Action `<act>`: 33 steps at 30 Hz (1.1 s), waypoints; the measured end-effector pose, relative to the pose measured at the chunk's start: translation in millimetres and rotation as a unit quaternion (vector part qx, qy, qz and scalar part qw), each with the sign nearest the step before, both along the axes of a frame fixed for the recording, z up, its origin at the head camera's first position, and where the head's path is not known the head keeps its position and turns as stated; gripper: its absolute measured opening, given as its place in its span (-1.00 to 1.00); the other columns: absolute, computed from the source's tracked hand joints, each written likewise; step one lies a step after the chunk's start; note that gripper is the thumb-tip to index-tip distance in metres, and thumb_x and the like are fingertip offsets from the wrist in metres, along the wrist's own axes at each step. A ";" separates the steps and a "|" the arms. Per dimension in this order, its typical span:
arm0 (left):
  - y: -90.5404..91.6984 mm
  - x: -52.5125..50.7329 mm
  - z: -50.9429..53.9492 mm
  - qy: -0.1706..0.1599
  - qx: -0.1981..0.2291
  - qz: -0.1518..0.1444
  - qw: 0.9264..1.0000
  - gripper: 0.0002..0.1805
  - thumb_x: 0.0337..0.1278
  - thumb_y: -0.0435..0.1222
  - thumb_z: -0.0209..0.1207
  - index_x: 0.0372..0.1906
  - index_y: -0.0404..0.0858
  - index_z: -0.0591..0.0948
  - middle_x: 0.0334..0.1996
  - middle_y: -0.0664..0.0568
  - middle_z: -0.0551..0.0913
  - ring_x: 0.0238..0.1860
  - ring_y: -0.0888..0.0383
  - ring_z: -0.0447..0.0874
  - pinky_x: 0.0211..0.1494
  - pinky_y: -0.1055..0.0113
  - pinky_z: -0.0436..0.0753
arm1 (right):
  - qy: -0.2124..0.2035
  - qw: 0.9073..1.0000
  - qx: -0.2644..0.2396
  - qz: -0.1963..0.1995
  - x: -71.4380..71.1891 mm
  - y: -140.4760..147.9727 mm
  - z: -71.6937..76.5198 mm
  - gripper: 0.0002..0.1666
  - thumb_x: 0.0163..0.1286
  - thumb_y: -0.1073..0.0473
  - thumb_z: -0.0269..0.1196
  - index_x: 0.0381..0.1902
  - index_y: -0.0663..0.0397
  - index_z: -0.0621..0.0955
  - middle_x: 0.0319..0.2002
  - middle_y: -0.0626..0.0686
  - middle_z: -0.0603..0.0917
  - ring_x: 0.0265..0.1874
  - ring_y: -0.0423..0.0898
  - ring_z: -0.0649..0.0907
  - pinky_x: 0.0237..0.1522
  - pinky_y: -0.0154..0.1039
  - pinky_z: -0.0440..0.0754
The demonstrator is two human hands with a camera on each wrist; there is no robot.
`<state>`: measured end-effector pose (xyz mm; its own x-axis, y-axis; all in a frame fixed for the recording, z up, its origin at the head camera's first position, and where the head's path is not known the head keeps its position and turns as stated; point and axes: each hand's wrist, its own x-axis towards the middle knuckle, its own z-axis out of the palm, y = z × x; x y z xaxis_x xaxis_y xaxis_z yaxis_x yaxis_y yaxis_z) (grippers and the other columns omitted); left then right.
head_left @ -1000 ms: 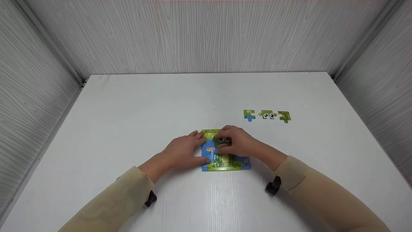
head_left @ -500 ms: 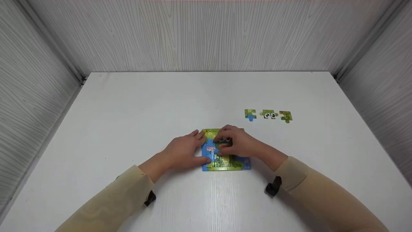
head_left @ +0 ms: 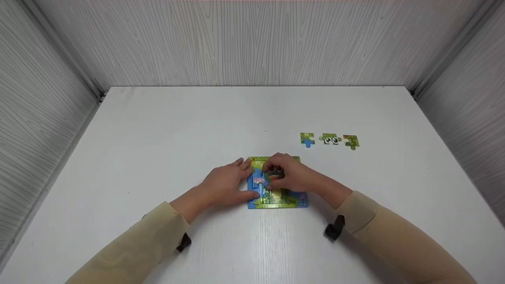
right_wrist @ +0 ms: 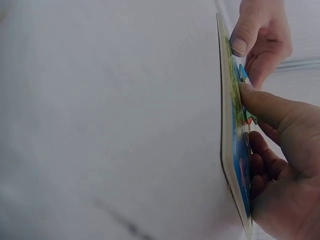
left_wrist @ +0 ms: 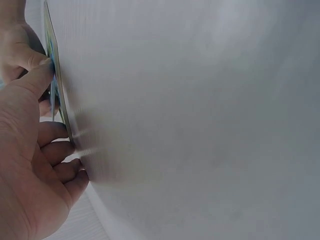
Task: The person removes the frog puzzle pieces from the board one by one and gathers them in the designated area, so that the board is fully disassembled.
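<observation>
A puzzle board (head_left: pixel 276 206) with a green and blue picture lies flat on the table. My left hand (head_left: pixel 223 185) rests along its left side, the thumb on the lower left part and the fingertips at the upper left edge. Over the middle of the board my right hand (head_left: pixel 296 173) pinches a puzzle piece (head_left: pixel 258 180), blue with a pink patch, between thumb and fingers. The piece (right_wrist: pixel 243 73) stands tilted up from the board in the right wrist view. Much of the board's upper right is hidden by my right hand.
Behind the board, to the right, three loose pieces lie in a row: a green and blue one (head_left: pixel 307 139), one with two eyes (head_left: pixel 330 139) and a green one with some red (head_left: pixel 351 141). White wood-grain panels (head_left: pixel 252 43) stand behind and at both sides.
The piece at the board's left has lifted and tilted up at my right fingertips. Both hands have otherwise stayed nearly where they were.
</observation>
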<state>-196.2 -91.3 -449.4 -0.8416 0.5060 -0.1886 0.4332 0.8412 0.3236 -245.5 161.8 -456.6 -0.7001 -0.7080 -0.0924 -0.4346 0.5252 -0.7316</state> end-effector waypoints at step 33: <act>-0.3 1.4 2.7 0.003 -0.001 -0.010 1.000 0.01 0.36 0.34 0.17 0.64 -0.25 0.31 0.66 -0.09 0.20 0.66 -0.08 0.11 0.55 -0.04 0.38 | -0.037 0.996 -0.080 0.023 -1.7 0.5 -7.4 -0.55 0.29 0.24 0.57 0.09 0.11 0.68 -0.25 0.02 0.62 -0.30 -0.12 0.52 -0.23 -0.30 0.51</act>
<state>-194.8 -91.6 -446.7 -0.8327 0.5218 -0.1855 0.4513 0.8335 0.3188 -247.2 162.3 -464.0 -0.6615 -0.7495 -0.0255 -0.3974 0.3792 -0.8356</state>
